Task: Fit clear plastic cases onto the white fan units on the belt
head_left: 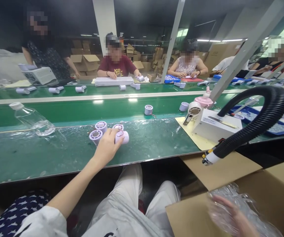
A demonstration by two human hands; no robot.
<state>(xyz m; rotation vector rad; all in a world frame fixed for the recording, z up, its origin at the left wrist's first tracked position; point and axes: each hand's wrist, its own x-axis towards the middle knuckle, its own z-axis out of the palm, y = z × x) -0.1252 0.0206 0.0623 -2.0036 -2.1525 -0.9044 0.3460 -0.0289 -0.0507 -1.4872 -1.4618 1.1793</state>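
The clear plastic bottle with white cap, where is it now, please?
In the head view's left part, the bottle is on the green worktop, left of the lilac plastic cylinders at the left hand.

Left hand (107,144) and right hand (234,212) were well apart.
Left fingers (112,132) were bent near mid-frame; the right hand was blurred, lower right.

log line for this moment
left hand: gripping purple cylinder, at green bench | right hand: blurred, at clear plastic, over cardboard box

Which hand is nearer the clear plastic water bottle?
Left. The left hand grips a lilac cylinder right of the bottle; the right hand, farther right, holds clear plastic packaging.
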